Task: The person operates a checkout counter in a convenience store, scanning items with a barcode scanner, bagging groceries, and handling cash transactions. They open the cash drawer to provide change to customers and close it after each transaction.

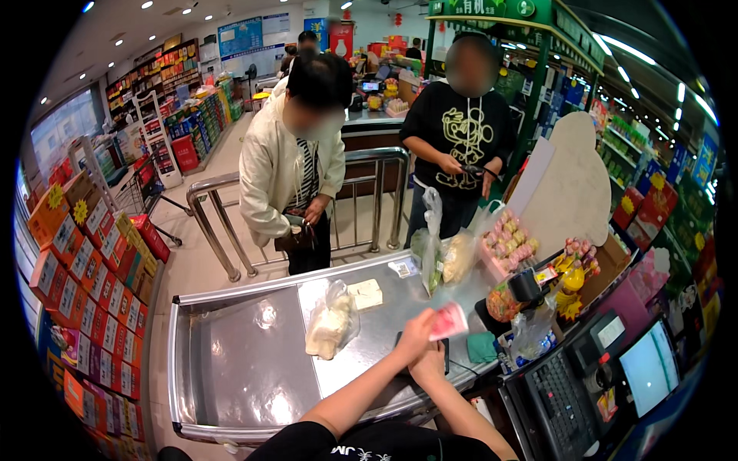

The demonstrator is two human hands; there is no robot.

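My left hand is stretched over the metal checkout counter and grips a pink-red banknote, which looks blurred. Just below it, my right hand lies beside a dark flat object. The left hand and wrist partly cover that object, and its kind and whether I hold it are unclear. To the left on the counter lie a clear plastic bag of pale food and a flat cream-coloured block. Farther back stand a clear bag of green vegetables and a bag of beige food.
Across the counter one person handles a dark wallet; another holds a small black object. A steel railing runs behind them. A green cloth, candy display, keyboard and monitor are at right.
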